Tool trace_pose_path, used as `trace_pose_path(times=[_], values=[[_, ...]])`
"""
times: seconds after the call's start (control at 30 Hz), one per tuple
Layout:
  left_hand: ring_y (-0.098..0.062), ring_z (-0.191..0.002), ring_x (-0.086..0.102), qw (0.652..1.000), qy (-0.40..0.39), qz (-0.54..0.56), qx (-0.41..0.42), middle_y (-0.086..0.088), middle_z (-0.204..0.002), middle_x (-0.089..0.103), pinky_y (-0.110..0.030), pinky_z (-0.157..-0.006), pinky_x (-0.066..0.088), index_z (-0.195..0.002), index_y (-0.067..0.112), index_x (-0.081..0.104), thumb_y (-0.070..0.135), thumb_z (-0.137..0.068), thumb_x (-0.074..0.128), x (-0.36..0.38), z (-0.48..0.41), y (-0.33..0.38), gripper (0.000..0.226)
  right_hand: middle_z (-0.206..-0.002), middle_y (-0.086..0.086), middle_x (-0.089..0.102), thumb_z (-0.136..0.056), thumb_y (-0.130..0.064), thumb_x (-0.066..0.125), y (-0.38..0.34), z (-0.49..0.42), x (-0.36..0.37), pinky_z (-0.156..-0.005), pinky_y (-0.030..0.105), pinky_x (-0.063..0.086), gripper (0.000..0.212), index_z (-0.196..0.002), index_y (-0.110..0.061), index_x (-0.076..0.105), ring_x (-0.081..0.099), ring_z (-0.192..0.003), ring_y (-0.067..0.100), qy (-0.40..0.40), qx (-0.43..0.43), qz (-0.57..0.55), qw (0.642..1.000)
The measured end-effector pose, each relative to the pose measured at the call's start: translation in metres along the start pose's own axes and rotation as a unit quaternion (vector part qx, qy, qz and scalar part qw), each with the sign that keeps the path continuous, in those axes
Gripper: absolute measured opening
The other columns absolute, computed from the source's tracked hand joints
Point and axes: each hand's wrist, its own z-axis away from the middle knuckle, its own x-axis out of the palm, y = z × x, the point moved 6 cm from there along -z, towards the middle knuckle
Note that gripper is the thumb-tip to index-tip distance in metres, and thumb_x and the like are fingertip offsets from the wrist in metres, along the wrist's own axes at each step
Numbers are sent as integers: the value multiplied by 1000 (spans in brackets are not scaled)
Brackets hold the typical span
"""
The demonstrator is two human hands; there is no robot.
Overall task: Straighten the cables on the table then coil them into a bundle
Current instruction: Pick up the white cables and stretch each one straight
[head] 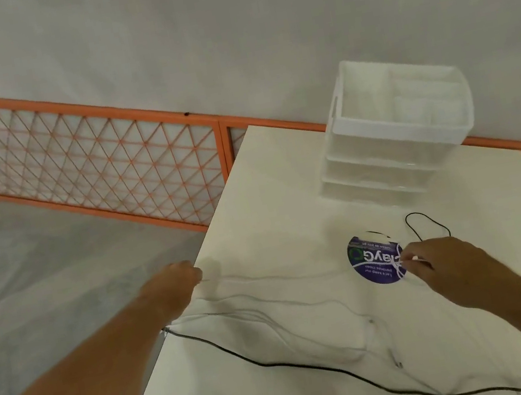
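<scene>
The pale table (266, 179) fills the lower right of the frame, and its near and right edges are cut off. An orange lattice barrier (89, 164) runs behind it across the left and centre. A stack of white bins (396, 124) stands at the table's far end, its lower tiers washed out and hard to separate.

The left hand (176, 281), at the table's left edge, is curled into a fist. Its fingertips are hidden, but a white strand runs out of it. The right hand (438, 263), centre right, pinches the white cables (400, 273) between thumb and fingertips at the right rim of a round purple sticker (373, 261).

The white strands nearly vanish against the tabletop, so their number is unclear. The black cable (264, 365) crosses the lower centre diagonally, leaves the frame at the bottom right, and a black loop lies above the right hand.
</scene>
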Motion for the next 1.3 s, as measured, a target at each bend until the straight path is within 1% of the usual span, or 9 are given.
trace_pose_path(times=[0.27,0.47,0.6,0.77,0.83,0.9,0.97,1.07,1.3], values=[[-20,-81,62,997,-74,22,-14,0,-93,64,-28,-70,50,-89,18,67,10,-85,49,20,-4,4,20,-102,0,66,-97,-37,42,0,-12,27,-75,36,55,22,-101,-25,60,62,-85,19,-9,41,30,999],[-25,-92,65,996,-92,-13,-10,-6,-103,67,-30,-76,53,-100,16,67,8,-85,43,7,-8,21,29,-106,-1,66,-97,-36,44,3,-14,35,-71,30,52,23,-105,-25,63,62,-86,18,-14,40,65,997],[-29,-98,62,998,-62,-3,-10,-7,-110,62,-35,-78,49,-105,16,62,24,-87,42,-12,-13,40,28,-99,0,65,-95,-38,45,8,-14,46,-70,30,51,23,-99,-25,65,59,-83,18,-24,43,62,997],[-25,-102,58,996,-26,58,65,-3,-111,59,-37,-86,48,-107,18,64,30,-96,38,-32,-22,92,31,-94,-1,59,-97,-37,45,12,-13,55,-69,28,45,23,-103,-26,65,50,-80,16,-28,38,69,996],[-22,-105,56,993,-39,77,84,-1,-113,57,-35,-90,46,-112,20,62,31,-99,38,-30,-24,109,30,-101,-2,62,-97,-36,45,15,-11,58,-71,27,45,25,-108,-26,64,54,-86,16,-32,33,64,997],[-22,-102,56,991,-54,67,102,-1,-111,56,-31,-84,46,-110,20,63,26,-100,37,-21,-25,120,28,-112,-2,64,-97,-36,45,18,-8,61,-79,29,46,28,-117,-26,62,58,-100,17,-43,26,61,997],[-22,-97,57,991,-61,64,101,-1,-109,56,-29,-78,44,-106,19,64,24,-99,37,-12,-24,125,28,-123,-2,61,-98,-37,44,21,-3,64,-89,30,44,34,-128,-26,56,55,-112,17,-63,23,59,996],[-22,-104,55,993,-37,42,100,-1,-117,54,-33,-86,47,-113,20,60,30,-100,37,-17,-26,134,28,-138,-2,50,-99,-41,41,28,6,69,-103,32,38,45,-141,-25,42,44,-128,18,-106,32,37,993],[-21,-108,54,981,22,139,136,1,-116,56,-34,-87,45,-118,24,62,40,-99,40,-69,-43,199,34,-149,-1,40,-99,-41,41,61,16,62,-110,33,29,50,-145,-23,36,35,-136,19,-110,58,-13,992]])
